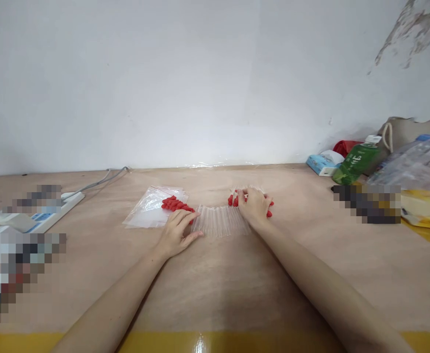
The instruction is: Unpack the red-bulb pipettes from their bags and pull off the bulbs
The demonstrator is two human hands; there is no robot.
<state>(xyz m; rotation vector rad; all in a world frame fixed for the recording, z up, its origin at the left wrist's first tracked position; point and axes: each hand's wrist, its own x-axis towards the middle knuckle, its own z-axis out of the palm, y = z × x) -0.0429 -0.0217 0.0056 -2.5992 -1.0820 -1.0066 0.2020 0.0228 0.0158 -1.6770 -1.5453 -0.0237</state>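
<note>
A row of clear plastic tubes (220, 220) lies side by side on the brown table (215, 284). My left hand (178, 234) rests flat at the row's left end, fingers stretched out and touching the tubes. Red caps (176, 204) lie just beyond its fingertips, on a stack of clear plastic bags (146, 212). My right hand (254, 205) lies palm down over the row's right end, fingers curled over more red caps (233, 200). What its fingers hold, if anything, is hidden.
A white power strip (53, 211) with a grey cable lies at the left. At the right stand a green bottle (356, 164), a blue tissue pack (323, 164), a beige bag (409, 132) and clear plastic wrapping. A yellow strip (215, 342) runs along the near table edge.
</note>
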